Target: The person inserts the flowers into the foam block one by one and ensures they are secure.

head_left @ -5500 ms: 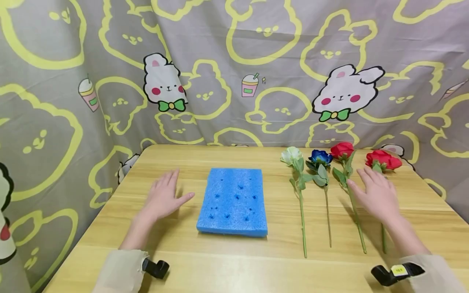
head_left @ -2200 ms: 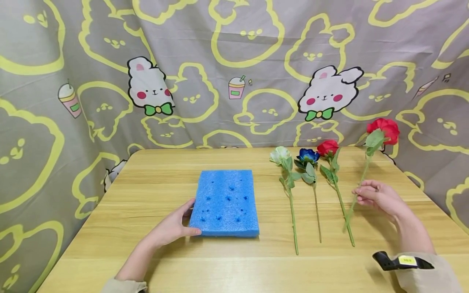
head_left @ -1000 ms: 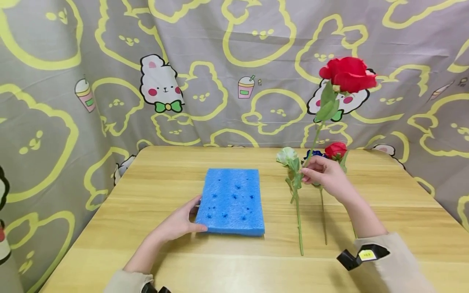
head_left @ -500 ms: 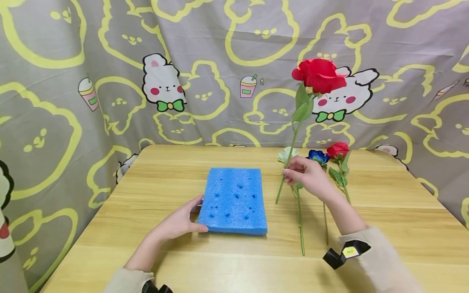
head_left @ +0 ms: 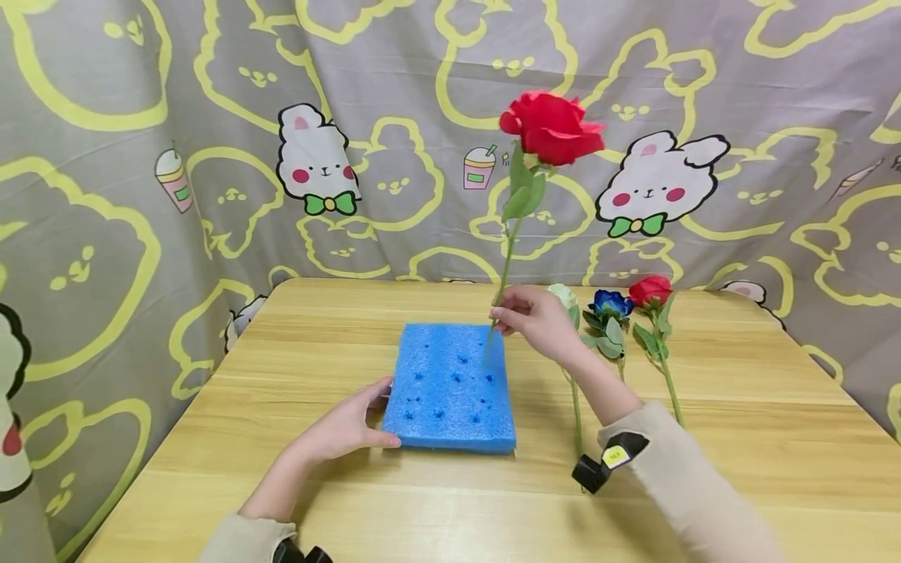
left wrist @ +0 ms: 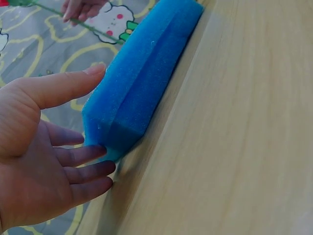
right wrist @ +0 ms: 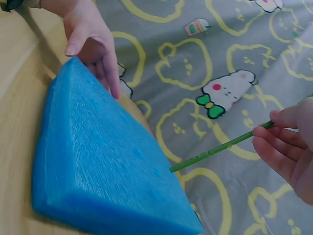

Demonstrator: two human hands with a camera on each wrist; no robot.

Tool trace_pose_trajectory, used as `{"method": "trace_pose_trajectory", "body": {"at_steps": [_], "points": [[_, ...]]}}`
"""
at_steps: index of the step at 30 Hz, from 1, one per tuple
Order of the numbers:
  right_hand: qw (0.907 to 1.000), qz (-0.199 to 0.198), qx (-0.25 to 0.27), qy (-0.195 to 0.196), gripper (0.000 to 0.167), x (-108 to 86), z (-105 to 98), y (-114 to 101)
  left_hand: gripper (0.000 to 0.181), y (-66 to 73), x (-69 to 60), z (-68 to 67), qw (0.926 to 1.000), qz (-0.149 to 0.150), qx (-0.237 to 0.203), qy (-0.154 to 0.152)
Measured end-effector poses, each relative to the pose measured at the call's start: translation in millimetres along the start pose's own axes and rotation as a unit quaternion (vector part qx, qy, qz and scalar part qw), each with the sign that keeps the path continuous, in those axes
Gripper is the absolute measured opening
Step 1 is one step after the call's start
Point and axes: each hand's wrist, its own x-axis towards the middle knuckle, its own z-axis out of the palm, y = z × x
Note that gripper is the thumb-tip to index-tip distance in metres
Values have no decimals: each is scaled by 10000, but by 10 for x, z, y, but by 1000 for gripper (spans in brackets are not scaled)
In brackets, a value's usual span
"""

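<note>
In the head view my right hand (head_left: 538, 317) pinches the stem of a red artificial rose (head_left: 552, 129) between thumb and fingers, bloom upward. The stem's lower end reaches over the right part of a blue foam block (head_left: 450, 395) dotted with several holes. In the right wrist view the green stem (right wrist: 215, 149) ends near the block's top; I cannot tell whether it touches. My left hand (head_left: 345, 426) rests against the block's left side, thumb at the near corner. Its fingers (left wrist: 83, 155) look extended and relaxed in the left wrist view.
Right of the block, a pale green-white flower (head_left: 563, 295), a blue rose (head_left: 611, 305) and another red rose (head_left: 651, 291) lie on the wooden table (head_left: 422, 508). My right forearm covers parts of their stems. A patterned grey curtain (head_left: 422, 156) hangs behind.
My right hand picked up the rightmost red rose and carried it left over the other flowers to above the block. My left hand came to the block earlier and stays there.
</note>
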Motion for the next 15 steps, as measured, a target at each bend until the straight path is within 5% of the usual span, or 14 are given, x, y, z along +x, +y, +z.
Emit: {"method": "trace_pose_trajectory", "body": {"at_steps": [15], "points": [[9991, -372, -78, 211, 14, 359, 499, 22, 96, -24, 11, -1, 9999, 90, 88, -56]]}}
